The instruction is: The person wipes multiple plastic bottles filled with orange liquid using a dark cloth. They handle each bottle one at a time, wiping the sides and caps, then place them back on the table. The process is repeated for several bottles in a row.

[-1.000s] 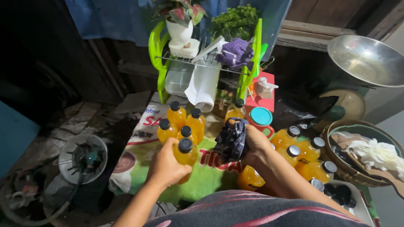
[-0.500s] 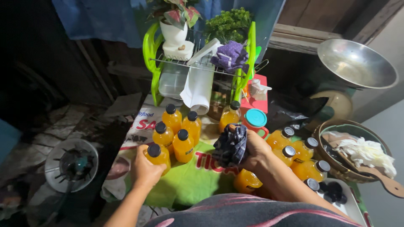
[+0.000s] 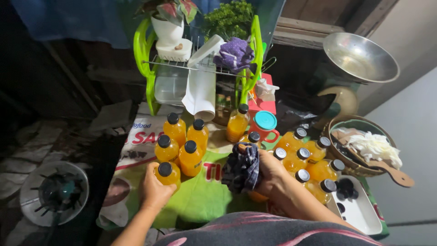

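My left hand (image 3: 154,193) grips a small bottle of orange juice with a black cap (image 3: 166,174), standing on the green printed mat (image 3: 200,200) at the front left of a cluster of like bottles (image 3: 182,141). My right hand (image 3: 271,171) holds a dark checked cloth (image 3: 242,167) bunched over another orange bottle (image 3: 257,196), which is mostly hidden. A larger group of the same bottles (image 3: 309,159) stands to the right of that hand.
A green dish rack (image 3: 145,54) at the back holds a white pot plant, a clear tub and a purple cloth. A red mug with a teal lid (image 3: 265,125) stands behind. A metal bowl (image 3: 359,57), a basket (image 3: 359,168) and a white tray (image 3: 364,214) lie at the right.
My left hand has carried its bottle leftward and set it down at the front left of the left cluster. The right hand stays on the cloth over its bottle.
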